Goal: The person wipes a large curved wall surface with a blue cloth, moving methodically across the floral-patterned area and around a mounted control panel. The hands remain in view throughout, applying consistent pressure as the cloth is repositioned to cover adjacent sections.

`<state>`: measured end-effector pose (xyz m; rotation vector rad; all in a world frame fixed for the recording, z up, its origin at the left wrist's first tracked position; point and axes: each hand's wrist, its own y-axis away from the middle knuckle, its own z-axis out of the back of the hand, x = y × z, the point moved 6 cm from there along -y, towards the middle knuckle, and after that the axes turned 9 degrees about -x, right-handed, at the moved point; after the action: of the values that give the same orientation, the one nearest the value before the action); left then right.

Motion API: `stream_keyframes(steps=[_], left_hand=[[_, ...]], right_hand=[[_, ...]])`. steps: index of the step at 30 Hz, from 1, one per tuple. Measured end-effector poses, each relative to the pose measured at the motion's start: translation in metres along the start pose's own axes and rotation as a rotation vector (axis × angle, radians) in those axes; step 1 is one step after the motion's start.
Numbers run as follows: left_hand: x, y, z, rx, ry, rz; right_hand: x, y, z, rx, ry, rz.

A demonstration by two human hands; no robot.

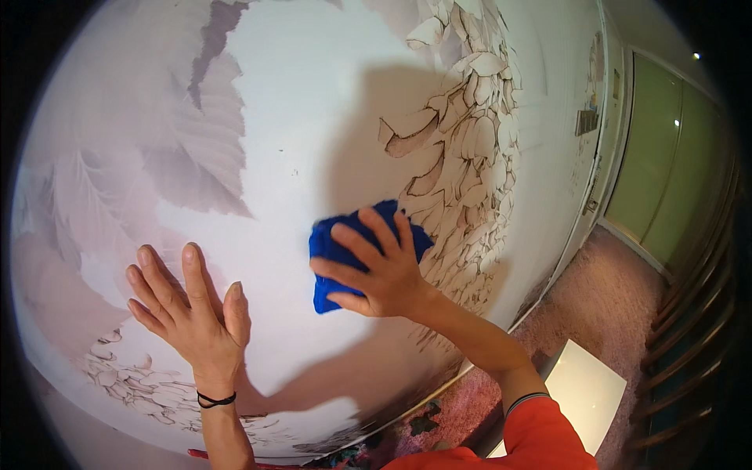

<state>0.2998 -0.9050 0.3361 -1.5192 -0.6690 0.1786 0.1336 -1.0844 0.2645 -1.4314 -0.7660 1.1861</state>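
A painted wall mural [282, 117] with feathery pink-grey shapes and brown-outlined petal forms fills most of the view. My right hand [376, 264] presses a folded blue cloth [329, 241] against it, fingers spread over the cloth. The cloth lies on a pale area beside the petal drawing [470, 141]. To the left, my left hand [194, 311] rests flat on the mural with its fingers apart and nothing in it. A dark cord bracelet [216, 400] circles the left wrist. Shadows of the arm and head fall across the wall.
A white box-like object [587, 393] stands on the patterned floor [593, 288] at lower right. Dark slatted bars [687, 352] run along the right edge. Beyond the mural is a door with a handle [591, 204], then green panels [658, 153].
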Motion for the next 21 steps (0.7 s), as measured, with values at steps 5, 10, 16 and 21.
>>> stream_keyframes(steps=[5,10,16,21], left_hand=[[0.004,0.002,0.003,0.010,-0.030,-0.029],[0.001,0.001,0.004,0.019,0.001,-0.027],[0.004,0.001,0.005,0.019,0.014,-0.012],[-0.001,0.007,-0.002,0.012,-0.015,0.032]], right_hand=[[-0.016,-0.051,0.005,-0.158,-0.056,-0.121],[0.003,-0.085,-0.002,-0.147,-0.078,-0.050],[0.022,-0.037,-0.014,0.055,-0.127,0.187],[-0.020,-0.046,0.004,-0.032,0.022,0.122]])
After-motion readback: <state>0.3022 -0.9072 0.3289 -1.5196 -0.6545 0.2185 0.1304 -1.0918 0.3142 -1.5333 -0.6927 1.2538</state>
